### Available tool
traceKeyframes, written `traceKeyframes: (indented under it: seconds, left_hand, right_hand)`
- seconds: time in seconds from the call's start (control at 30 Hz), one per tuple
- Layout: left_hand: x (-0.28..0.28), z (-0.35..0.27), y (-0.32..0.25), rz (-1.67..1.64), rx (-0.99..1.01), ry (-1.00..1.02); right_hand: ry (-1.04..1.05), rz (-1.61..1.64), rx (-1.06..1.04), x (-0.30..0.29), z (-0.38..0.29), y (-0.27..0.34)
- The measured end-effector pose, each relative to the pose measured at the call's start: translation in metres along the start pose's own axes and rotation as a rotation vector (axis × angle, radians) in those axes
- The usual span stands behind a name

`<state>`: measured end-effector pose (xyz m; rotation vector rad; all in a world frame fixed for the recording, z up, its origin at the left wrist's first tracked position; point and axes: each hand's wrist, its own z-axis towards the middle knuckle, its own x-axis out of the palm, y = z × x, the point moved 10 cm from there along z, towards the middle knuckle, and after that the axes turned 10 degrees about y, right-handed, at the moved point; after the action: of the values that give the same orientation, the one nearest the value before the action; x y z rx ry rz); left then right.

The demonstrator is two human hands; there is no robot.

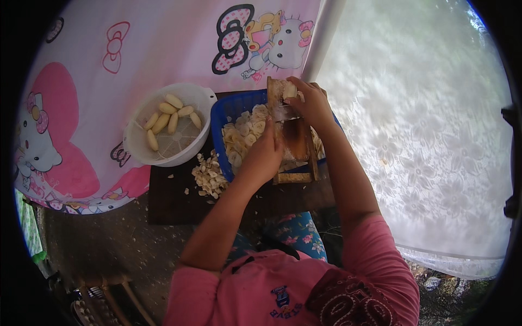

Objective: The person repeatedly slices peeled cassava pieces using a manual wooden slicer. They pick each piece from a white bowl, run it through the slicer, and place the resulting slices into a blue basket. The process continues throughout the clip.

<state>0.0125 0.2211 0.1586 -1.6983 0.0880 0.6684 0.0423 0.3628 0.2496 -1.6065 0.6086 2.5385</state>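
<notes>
My left hand (pixel 265 150) grips the left side rail of a wooden mandoline slicer (pixel 294 140), which lies across a blue plastic basket (pixel 217 134). My right hand (pixel 312 102) holds a peeled banana piece (pixel 290 90) against the slicer's upper end, just above its metal blade (pixel 285 113). Under and beside the slicer, the basket holds a heap of thin round banana slices (pixel 244 132). To the left, a white plastic colander (pixel 187 157) contains several peeled bananas (pixel 162 122). The underside of the slicer is hidden.
A pile of small pale scraps (pixel 209 175) lies on the dark wooden table (pixel 175 208) between colander and basket. A printed pink curtain (pixel 155 49) hangs behind and to the left, a white lace curtain (pixel 416 142) to the right. A wooden slatted chair (pixel 108 297) stands lower left.
</notes>
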Motion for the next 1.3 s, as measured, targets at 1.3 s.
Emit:
traceKeyframes:
  seconds: [1.3]
  left_hand:
    - [0.002,-0.002,0.002,-0.019,0.039,-0.030]
  right_hand:
    - [0.157,-0.001,-0.017,-0.014,-0.059,0.029]
